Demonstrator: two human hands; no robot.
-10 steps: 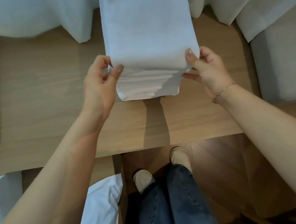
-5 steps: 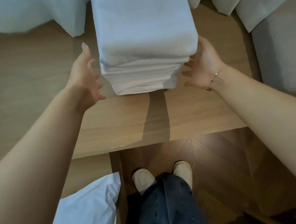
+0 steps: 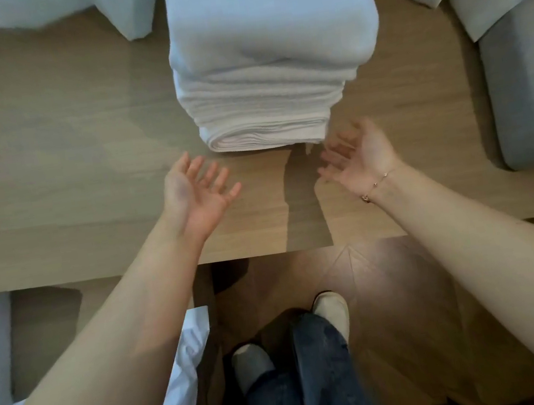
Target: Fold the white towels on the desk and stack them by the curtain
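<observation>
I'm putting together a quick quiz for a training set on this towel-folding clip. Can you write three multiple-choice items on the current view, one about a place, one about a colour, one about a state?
1. Where does the stack of folded towels stand?
A. On the floor by the shoes
B. On the desk, its far end at the curtain
C. On the grey seat at the right

2. What colour are the towels in the stack?
A. White
B. Dark blue
C. Brown

3. How do the two hands stand to the stack?
A. Both grip its sides
B. Only the left hand presses its top
C. Left hand and right hand are open, palms up, clear of it

Answers:
1 B, the stack sits on the wooden top under the curtain folds.
2 A, every layer is white.
3 C, fingers are spread and bare desk shows between the hands and the towels.
</observation>
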